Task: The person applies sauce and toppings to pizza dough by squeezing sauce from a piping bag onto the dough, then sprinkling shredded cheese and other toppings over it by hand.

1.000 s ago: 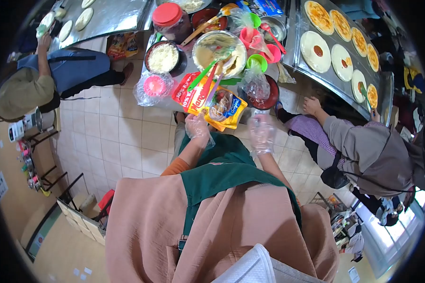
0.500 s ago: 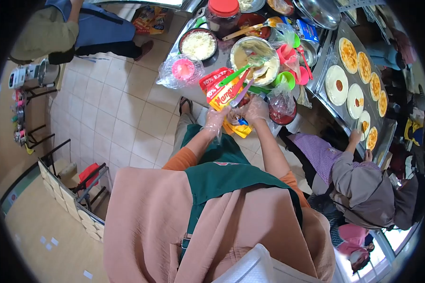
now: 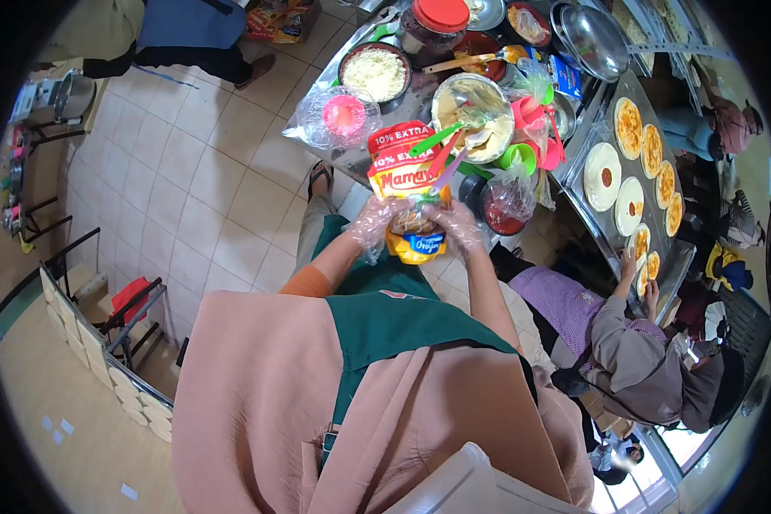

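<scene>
Both my hands wear clear plastic gloves and hold a red, white and yellow mayonnaise-style pouch (image 3: 394,158), printed "10% EXTRA", in front of the apron. My left hand (image 3: 375,224) is closed on its left side. With fingers bent, my right hand (image 3: 458,226) grips its right side. Beyond the pouch is a bowl of pale cream spread (image 3: 491,137). Green, red and purple utensil handles reach from the bowl toward the pouch's upper right. A bowl of white shreds (image 3: 374,74) stands farther left, behind a pink cup in plastic wrap (image 3: 344,115).
A red-lidded jar (image 3: 439,17) and a bowl of red sauce (image 3: 481,56) stand at the back. Pink and green cups (image 3: 517,158) sit to the right. Sauced dough rounds (image 3: 628,128) lie on a metal tray, where another person's hands (image 3: 630,267) work.
The pouch now faces me more squarely, with its lower front showing. My right hand has shifted to its right edge. The view has shifted slightly, and the other person's hands are lower along the rounds.
</scene>
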`<state>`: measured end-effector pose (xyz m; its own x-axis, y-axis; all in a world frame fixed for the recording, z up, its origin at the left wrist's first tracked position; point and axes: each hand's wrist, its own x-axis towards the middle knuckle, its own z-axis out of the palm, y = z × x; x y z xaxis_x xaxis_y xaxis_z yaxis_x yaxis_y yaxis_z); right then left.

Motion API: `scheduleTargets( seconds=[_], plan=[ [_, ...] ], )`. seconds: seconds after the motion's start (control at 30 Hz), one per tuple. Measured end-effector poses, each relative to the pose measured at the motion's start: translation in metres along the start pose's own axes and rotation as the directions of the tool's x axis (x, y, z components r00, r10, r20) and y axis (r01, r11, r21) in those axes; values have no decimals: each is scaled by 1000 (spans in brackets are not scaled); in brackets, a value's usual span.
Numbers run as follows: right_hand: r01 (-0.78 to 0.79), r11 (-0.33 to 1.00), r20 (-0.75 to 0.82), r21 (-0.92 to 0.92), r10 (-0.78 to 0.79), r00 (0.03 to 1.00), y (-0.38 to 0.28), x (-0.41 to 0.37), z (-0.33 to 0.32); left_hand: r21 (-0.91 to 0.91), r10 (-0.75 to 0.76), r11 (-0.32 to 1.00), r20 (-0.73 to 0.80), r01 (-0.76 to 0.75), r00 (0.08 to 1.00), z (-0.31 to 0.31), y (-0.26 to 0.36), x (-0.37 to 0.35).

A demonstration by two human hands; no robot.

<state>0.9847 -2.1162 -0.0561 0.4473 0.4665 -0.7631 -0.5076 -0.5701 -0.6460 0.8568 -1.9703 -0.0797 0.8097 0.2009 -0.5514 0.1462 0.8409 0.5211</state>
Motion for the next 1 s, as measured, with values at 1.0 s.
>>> scheduleTargets(
  seconds=[1.0],
  plan=[
    [227,468,34,-854,-385,922,-181,14,114,481,-80,876,65,39,995,-22,154,-23]
  ],
)
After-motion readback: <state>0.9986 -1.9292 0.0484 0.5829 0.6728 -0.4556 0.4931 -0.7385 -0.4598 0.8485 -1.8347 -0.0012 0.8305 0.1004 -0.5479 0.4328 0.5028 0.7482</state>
